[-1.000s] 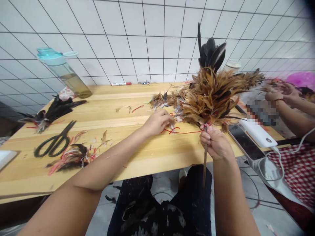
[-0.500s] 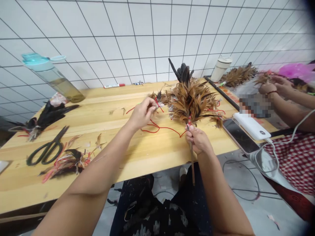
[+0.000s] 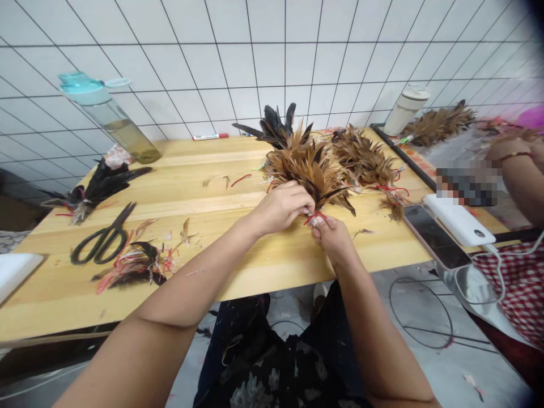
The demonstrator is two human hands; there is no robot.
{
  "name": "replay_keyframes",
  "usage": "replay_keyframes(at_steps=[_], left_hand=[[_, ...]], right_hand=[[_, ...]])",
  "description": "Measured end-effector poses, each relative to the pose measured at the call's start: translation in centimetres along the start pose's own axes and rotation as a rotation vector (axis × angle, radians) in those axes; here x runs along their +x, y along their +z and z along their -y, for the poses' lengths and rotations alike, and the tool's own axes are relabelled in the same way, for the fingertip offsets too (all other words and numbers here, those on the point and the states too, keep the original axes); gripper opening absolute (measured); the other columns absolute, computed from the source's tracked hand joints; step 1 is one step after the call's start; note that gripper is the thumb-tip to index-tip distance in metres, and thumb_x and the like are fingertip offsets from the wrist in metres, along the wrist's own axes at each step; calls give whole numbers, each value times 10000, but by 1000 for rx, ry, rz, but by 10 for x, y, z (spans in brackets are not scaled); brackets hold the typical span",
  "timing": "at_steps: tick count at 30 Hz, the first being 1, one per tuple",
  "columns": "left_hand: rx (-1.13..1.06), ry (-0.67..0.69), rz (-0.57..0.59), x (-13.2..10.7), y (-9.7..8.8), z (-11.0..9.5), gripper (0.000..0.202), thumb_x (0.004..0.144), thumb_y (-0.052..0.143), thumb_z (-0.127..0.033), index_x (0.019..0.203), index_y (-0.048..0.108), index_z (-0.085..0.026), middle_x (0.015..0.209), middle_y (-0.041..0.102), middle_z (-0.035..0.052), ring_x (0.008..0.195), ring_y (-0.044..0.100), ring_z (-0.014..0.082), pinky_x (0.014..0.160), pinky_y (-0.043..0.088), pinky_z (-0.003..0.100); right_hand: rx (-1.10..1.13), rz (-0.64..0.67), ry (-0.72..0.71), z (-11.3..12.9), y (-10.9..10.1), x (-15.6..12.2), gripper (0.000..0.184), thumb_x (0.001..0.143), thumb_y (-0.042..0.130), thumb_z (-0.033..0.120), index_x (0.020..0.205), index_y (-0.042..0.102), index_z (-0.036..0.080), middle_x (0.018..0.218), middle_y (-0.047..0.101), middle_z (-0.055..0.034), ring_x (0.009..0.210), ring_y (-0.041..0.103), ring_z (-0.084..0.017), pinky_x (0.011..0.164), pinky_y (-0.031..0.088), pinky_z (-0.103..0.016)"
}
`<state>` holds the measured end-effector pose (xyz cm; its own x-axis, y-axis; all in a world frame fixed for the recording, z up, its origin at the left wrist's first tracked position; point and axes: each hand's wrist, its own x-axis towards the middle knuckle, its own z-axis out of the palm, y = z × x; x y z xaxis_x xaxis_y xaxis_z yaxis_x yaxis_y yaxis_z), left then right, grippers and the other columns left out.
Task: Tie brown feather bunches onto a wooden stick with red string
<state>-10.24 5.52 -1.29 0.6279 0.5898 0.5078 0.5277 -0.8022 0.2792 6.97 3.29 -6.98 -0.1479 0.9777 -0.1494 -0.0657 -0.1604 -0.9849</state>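
Observation:
A feather duster (image 3: pixel 308 167) with brown feathers and a black-feathered tip lies tilted over the table, its tip toward the wall. My right hand (image 3: pixel 335 238) is closed around its bound base, where whitish quill ends show; the stick below is hidden. Red string (image 3: pixel 317 215) crosses over the base between both hands. My left hand (image 3: pixel 287 207) pinches at the base beside the feathers, apparently on this string, though its fingertips are partly covered. Behind and to the right lies a second brown feather bundle (image 3: pixel 363 156), with red string at its lower end.
On the left are black scissors (image 3: pixel 104 235), feather scraps (image 3: pixel 138 263), black feathers (image 3: pixel 93 190) and a water bottle (image 3: pixel 113 122). A marker (image 3: pixel 210 136) lies near the wall. At right are a phone (image 3: pixel 437 235), a power bank (image 3: pixel 459 220), a tumbler (image 3: pixel 408 110) and a co-worker's arm (image 3: pixel 522 175).
My left hand has moved right and down to the duster's base. The duster has tilted leftward, and the long red string loop no longer shows on the table. The view has shifted.

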Motion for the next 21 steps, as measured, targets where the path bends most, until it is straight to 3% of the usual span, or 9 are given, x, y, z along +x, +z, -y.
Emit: replay_keyframes(at_steps=[9,21], left_hand=[[109,22,-38,1,2,-10,221,926,416,-223,840,613,-169,843,648,70,800,544,171,782,410,317],[255,15,22,2,-1,-22,271,939,398,-237,857,648,-172,822,617,72,802,510,178,754,390,319]], right_hand=[[31,-7,-37,11,1,-17,272,765,617,446,697,538,195,497,371,59,425,263,-73,413,190,-241],[-245,36,-163,5,-7,-19,312,793,596,477,641,533,211,510,431,18,503,369,-122,464,255,-250]])
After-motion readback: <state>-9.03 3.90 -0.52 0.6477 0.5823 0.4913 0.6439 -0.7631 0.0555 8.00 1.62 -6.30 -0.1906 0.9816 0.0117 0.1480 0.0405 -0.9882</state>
